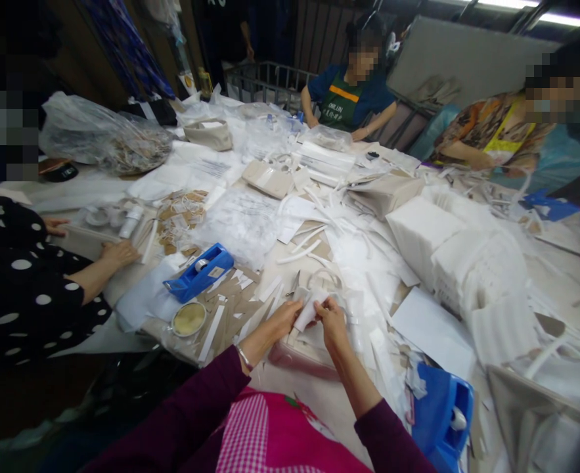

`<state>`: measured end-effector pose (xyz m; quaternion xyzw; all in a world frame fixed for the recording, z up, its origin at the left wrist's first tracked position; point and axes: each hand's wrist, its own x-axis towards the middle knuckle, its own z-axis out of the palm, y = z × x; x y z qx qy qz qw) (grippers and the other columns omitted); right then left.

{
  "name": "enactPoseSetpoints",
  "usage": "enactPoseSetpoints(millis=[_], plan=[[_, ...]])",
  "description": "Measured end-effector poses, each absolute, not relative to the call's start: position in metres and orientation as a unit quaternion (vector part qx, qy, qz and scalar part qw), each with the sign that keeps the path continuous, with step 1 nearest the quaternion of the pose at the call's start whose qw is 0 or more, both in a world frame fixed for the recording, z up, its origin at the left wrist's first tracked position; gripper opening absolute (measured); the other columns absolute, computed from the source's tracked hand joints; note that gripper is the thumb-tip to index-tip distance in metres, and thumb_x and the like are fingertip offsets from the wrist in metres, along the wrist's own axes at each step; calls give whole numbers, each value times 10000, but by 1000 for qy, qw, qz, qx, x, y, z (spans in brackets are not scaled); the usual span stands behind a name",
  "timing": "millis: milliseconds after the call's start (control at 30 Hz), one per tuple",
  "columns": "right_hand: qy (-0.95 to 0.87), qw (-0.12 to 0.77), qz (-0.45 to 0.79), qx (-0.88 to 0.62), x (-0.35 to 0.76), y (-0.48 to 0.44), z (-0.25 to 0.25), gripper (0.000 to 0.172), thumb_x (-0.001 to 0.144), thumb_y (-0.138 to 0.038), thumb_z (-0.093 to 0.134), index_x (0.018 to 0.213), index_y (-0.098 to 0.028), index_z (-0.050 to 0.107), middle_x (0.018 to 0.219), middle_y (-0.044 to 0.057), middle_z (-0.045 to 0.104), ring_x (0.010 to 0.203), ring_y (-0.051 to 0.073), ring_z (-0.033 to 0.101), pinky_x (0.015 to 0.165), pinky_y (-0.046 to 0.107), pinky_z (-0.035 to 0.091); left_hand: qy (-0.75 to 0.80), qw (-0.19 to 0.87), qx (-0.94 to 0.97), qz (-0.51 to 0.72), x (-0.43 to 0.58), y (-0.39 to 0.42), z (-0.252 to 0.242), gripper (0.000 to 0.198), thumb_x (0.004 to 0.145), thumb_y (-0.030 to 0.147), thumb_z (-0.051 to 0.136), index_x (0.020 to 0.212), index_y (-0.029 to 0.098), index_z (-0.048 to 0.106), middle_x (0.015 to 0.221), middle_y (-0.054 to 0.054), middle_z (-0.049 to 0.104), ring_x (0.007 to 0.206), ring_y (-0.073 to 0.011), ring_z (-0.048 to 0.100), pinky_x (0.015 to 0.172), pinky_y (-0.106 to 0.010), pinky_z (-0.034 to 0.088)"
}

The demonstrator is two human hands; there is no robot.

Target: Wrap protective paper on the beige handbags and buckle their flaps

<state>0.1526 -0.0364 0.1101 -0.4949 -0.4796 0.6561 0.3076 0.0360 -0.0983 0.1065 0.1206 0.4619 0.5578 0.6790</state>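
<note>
My left hand point(287, 317) and my right hand point(332, 320) meet over a small pink handbag point(302, 357) on the table in front of me. Between them is a small white paper piece point(307, 315), rolled or folded, pinched by the fingers of both hands. The bag lies partly under my hands, its handle point(325, 279) looping up on the far side. Just beyond my left fingers a pointed metal blade point(295, 282) shows; the rest of that tool is hidden. Clear plastic lies around the bag's right side.
A blue tape dispenser point(201, 270) and a round tin point(189, 319) stand to the left, among paper strips. Another blue dispenser point(442, 414) is at right. Foam sheet stacks point(427, 230) rise behind it. Co-workers sit across the table; one in a polka-dot top point(23, 282) works at left.
</note>
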Motion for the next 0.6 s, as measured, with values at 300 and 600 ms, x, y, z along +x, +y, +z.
enactPoseSetpoints(millis=[300,600], plan=[[-502,284,652,-492,152,-33,101,278,619,-431,661,706,-204,526,567,-52,473,494,114,426,490,263,371,481,671,157,543,44,-108,102,426,644,430,746,873,85,646,707,-76,648,578,-173,608,613,-330,504],[-551,241,621,-503,144,-24,86,283,649,-471,588,632,-236,432,505,-42,447,445,138,430,461,291,369,617,574,115,526,61,-96,105,223,741,352,654,767,131,638,541,-14,568,410,-113,481,439,-248,377]])
